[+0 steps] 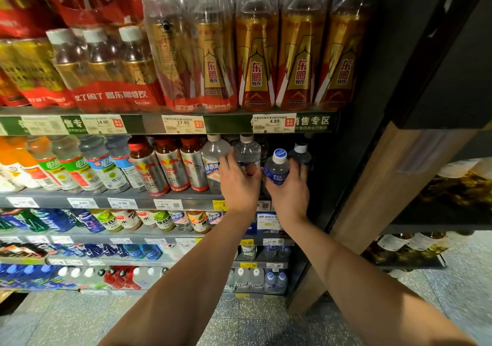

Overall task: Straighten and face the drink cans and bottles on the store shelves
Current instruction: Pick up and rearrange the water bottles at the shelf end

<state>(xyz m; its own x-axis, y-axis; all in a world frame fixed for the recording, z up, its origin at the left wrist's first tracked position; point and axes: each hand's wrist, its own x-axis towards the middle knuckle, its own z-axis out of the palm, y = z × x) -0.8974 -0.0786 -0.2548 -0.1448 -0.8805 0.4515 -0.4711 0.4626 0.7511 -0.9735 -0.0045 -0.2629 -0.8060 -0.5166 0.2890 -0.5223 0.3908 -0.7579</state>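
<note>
Both arms reach up to the second shelf [165, 195] from the top, at its right end beside the dark upright of the rack. The right hand [288, 188] grasps a Pocari Sweat bottle [277, 168], fingers curled round its lower body from the right and behind. The bottle stands with its long axis near vertical, the white cap [279, 156] tipped a little toward the near side, and the blue label faces out to the aisle. It sits above the palm, at the shelf's front edge, with a second blue bottle [300, 153] just behind and to the right of it.

The left hand [239, 183] rests against a clear water bottle [247, 151] immediately left of the Pocari one. The thumb points right across that bottle's lower part and the fingers reach up along its left side, next to another clear bottle [214, 156] with a blue-and-white label. Whether the fingers close round the bottle or merely press on it, I cannot tell from here. This bottle is upright, cap up, well back under the shelf edge.

To the left on the same shelf stand three silver-and-red bottles [170, 167] with red caps, leaning left. On the shelf above are gold-and-red shrink-wrapped bottles [300, 52], labels facing out, above white price tags [274, 123].
</note>
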